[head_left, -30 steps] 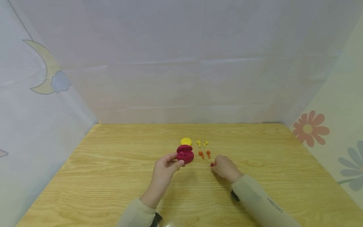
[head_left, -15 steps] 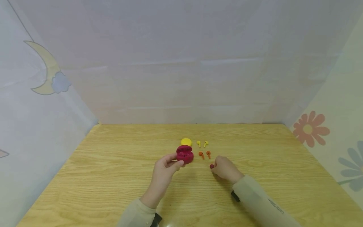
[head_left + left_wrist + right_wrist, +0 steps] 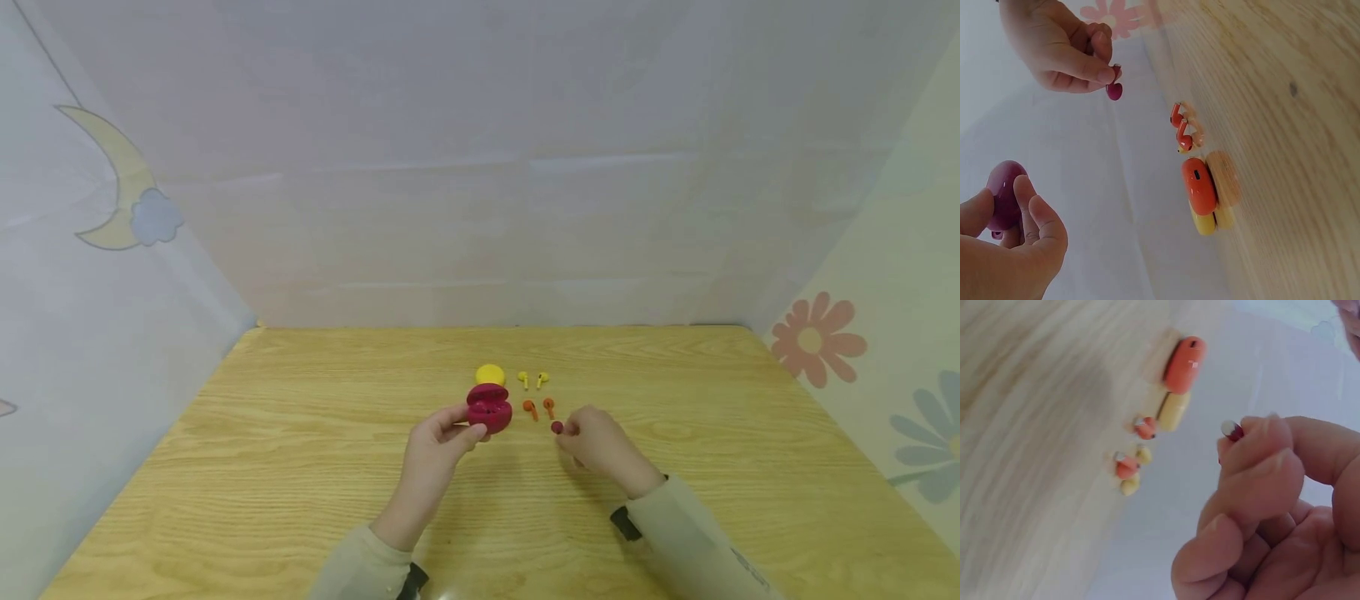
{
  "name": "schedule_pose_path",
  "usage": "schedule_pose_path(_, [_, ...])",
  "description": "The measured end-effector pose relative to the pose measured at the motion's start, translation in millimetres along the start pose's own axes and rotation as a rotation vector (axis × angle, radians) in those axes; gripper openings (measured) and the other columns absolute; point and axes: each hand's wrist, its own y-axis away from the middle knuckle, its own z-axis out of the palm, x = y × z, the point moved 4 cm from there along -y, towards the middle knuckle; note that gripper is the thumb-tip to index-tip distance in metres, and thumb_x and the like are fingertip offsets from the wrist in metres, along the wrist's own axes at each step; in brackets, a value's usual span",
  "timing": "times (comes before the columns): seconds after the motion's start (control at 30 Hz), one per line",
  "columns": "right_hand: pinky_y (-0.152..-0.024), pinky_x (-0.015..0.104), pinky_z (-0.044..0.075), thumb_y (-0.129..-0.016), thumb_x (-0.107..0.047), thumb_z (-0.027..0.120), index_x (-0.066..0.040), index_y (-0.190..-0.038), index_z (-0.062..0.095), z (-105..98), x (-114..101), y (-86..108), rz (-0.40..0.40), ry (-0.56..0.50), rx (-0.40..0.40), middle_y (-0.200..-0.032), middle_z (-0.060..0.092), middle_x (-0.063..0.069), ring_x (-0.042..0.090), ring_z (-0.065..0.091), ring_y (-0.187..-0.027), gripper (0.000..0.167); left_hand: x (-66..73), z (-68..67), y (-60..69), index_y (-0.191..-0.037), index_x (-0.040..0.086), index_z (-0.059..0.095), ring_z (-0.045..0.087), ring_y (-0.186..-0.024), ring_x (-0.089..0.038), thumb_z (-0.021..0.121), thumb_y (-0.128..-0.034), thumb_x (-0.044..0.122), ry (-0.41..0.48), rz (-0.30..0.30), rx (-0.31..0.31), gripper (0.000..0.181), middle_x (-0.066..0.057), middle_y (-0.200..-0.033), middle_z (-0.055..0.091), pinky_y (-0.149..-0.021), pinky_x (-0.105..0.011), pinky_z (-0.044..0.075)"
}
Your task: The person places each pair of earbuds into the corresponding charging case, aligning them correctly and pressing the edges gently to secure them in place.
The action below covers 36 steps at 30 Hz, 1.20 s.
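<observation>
In the head view my left hand (image 3: 429, 458) holds a magenta earbud case (image 3: 491, 417) above the table, its lid raised. Thumb and fingers grip it from the sides, as the left wrist view also shows. Between the thumb and fingertips of my right hand (image 3: 600, 442) a magenta earbud (image 3: 1114, 92) is pinched by its stem, rounded head down. That hand is to the right of the case, off the table. In the right wrist view the fingers cover most of the earbud; only its stem tip (image 3: 1232, 430) shows.
An orange earbud case (image 3: 1199, 187) lies on the wooden table (image 3: 315, 500), hidden behind the magenta case in the head view. Beside it is a yellow case (image 3: 491, 375). Two orange earbuds (image 3: 549, 406) and two yellow earbuds (image 3: 523, 379) lie to the right. A pale cloth wall (image 3: 480, 208) stands behind.
My right hand has risen slightly with the magenta earbud, and its wrist has turned a little. The left hand and the magenta case have stayed almost still.
</observation>
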Motion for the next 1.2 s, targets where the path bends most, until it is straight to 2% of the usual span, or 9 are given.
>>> schedule_pose_path(0.23, [-0.049,0.027,0.040,-0.090,-0.002,0.062,-0.003,-0.070,0.059,-5.3,-7.9,5.0,-0.022,-0.050,0.068,-0.056,0.056,0.007,0.011,0.046,-0.047,0.021,-2.2,0.8,-0.7,-0.119,-0.013,0.060,0.067,-0.086,-0.019,0.064,-0.0921,0.003,0.018,0.009,-0.004,0.032,-0.014,-0.100,0.067,-0.081,-0.028,0.050])
schedule_pose_path(0.43, [-0.049,0.026,0.039,-0.088,-0.002,0.062,0.001,-0.077,0.062,-7.2,-12.1,7.5,-0.036,-0.110,0.122,-0.061,0.055,0.005,0.012,0.047,-0.051,0.012,-2.6,1.0,-0.6,-0.119,-0.013,0.060,0.067,-0.087,-0.019,0.064,-0.0924,0.004,0.017,0.005,0.000,0.032,-0.014,-0.099,0.068,-0.086,-0.037,0.051])
schedule_pose_path(0.6, [-0.051,0.026,0.039,-0.087,-0.004,0.063,0.004,-0.083,0.065,-8.5,-15.2,8.9,-0.025,-0.128,0.172,-0.066,0.055,0.004,0.014,0.044,-0.056,0.009,-2.9,1.0,0.1,-0.119,-0.012,0.060,0.067,-0.087,-0.019,0.064,-0.0926,0.004,0.013,0.000,0.004,0.032,-0.014,-0.099,0.068,-0.084,-0.033,0.051])
schedule_pose_path(0.83, [-0.048,0.025,0.037,-0.089,-0.006,0.065,0.005,-0.086,0.067,-9.7,-21.9,10.9,-0.015,-0.137,0.219,-0.063,0.055,0.003,0.013,0.044,-0.053,0.011,-2.8,1.0,0.8,-0.120,-0.012,0.060,0.066,-0.087,-0.019,0.064,-0.0927,0.005,0.006,-0.004,0.005,0.032,-0.014,-0.100,0.067,-0.081,-0.028,0.050])
schedule_pose_path(0.97, [-0.046,0.024,0.036,-0.090,-0.006,0.066,0.005,-0.086,0.067,-10.5,-25.2,13.2,-0.007,-0.151,0.232,-0.059,0.054,0.002,0.012,0.044,-0.050,0.012,-2.6,1.1,0.9,-0.119,-0.013,0.060,0.066,-0.087,-0.020,0.064,-0.0926,0.005,0.004,-0.003,0.006,0.032,-0.014,-0.100,0.067,-0.082,-0.031,0.051])
schedule_pose_path(1.2, [-0.045,0.022,0.033,-0.089,-0.006,0.067,0.004,-0.086,0.069,-12.5,-34.2,17.5,-0.042,-0.189,0.264,-0.053,0.049,-0.002,0.011,0.040,-0.048,0.010,-2.6,1.1,1.0,-0.119,-0.013,0.060,0.067,-0.087,-0.020,0.065,-0.0926,0.005,0.004,0.002,0.004,0.032,-0.015,-0.102,0.067,-0.082,-0.031,0.051])
